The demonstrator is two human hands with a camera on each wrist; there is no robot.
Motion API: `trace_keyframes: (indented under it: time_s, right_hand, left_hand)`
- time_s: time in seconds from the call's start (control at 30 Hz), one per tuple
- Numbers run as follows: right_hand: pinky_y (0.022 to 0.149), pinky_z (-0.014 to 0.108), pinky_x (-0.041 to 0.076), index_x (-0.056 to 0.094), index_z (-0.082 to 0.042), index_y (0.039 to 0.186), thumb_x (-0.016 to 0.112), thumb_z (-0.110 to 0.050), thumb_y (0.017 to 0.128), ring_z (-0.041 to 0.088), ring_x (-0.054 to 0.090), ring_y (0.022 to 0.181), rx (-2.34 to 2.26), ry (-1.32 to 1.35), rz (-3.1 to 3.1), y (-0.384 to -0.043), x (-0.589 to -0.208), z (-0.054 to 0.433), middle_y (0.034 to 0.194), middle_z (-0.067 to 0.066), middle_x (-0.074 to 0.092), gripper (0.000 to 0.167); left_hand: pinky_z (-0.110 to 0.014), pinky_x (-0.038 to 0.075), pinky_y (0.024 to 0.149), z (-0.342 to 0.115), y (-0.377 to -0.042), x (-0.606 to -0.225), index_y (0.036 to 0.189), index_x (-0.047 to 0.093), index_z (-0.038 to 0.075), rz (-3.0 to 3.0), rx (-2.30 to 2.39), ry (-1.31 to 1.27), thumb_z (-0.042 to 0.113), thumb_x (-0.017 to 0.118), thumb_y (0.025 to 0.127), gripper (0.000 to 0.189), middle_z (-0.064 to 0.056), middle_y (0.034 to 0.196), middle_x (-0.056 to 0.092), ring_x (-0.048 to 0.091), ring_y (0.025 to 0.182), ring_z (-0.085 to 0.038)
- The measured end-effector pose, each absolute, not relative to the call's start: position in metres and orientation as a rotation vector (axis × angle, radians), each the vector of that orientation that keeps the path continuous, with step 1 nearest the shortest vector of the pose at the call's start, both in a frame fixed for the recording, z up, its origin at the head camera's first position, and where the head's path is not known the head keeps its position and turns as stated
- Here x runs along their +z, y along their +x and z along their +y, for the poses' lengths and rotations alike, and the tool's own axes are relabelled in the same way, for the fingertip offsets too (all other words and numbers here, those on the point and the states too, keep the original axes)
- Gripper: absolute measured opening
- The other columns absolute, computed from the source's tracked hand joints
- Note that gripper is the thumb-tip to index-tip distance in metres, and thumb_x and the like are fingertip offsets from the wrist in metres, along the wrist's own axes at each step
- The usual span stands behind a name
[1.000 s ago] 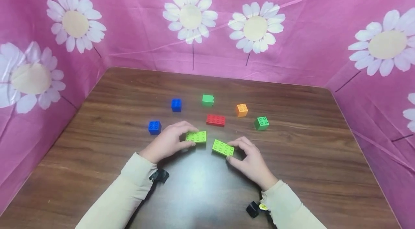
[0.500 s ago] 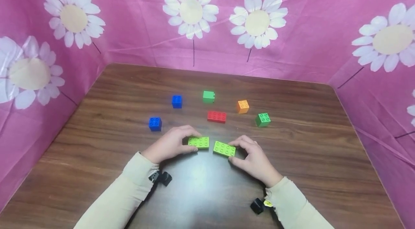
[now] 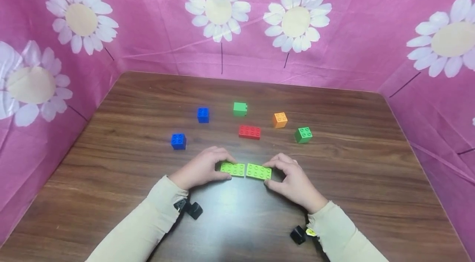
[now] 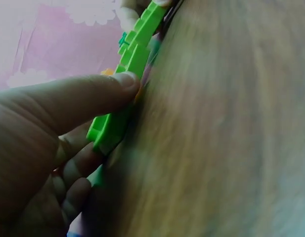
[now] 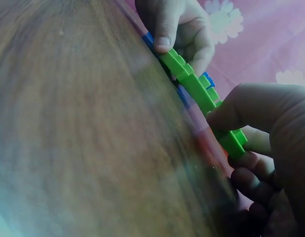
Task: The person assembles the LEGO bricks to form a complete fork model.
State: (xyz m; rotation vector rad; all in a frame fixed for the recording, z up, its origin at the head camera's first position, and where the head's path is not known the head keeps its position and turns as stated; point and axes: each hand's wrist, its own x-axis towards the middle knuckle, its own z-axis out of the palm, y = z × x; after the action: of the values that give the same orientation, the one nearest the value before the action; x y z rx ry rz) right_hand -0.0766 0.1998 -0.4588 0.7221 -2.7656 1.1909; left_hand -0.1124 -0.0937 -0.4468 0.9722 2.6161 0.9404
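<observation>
In the head view my left hand (image 3: 205, 168) pinches a lime-green eight-stud toy brick (image 3: 237, 170) between thumb and fingers. A matching lime-green brick (image 3: 254, 171) is pinched by my right hand (image 3: 293, 179). The two bricks stand end to end, studs up, with a thin gap between them from above. In the left wrist view the thumb (image 4: 105, 94) presses the near long side of the left brick (image 4: 115, 123). The right wrist view has the right thumb (image 5: 231, 111) against the right brick (image 5: 201, 96).
Beyond the hands lie a red brick (image 3: 249, 132), two blue bricks (image 3: 178, 141), an orange brick (image 3: 280, 120) and two green bricks (image 3: 304, 135), one of them on its side (image 3: 240, 109). The wooden table (image 3: 111, 163) ends at a pink flowered cloth (image 3: 156, 18).
My left hand has brought its lime-green brick right and nearer to me, up close to the other one. The right brick has turned slightly, more in line with it.
</observation>
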Motion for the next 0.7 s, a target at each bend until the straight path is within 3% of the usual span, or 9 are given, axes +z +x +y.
trace_keyframes:
  time_s: [0.2,0.7]
  right_hand:
    - [0.086,0.039,0.040,0.075,-0.019,0.106,0.085,-0.012,0.072,0.010,0.055,0.097,1.136,0.744,-2.794,-0.0775,-0.4598,0.2007,0.100,-0.013,0.061,0.036]
    - [0.085,0.039,0.041,0.077,-0.014,0.108,0.085,-0.012,0.072,0.011,0.055,0.094,1.094,0.788,-2.811,-0.0801,-0.4575,0.1994,0.098,-0.010,0.060,0.036]
  left_hand:
    - [-0.045,0.040,0.107,-0.0914,-0.1124,-0.4493,0.114,0.072,0.020,2.631,0.952,0.971,0.028,0.084,0.081,0.037,0.007,0.113,0.068,0.058,0.112,-0.016]
    - [-0.045,0.039,0.105,-0.0883,-0.1121,-0.4506,0.114,0.071,0.021,2.645,0.959,0.955,0.030,0.083,0.081,0.036,0.008,0.111,0.068,0.058,0.109,-0.015]
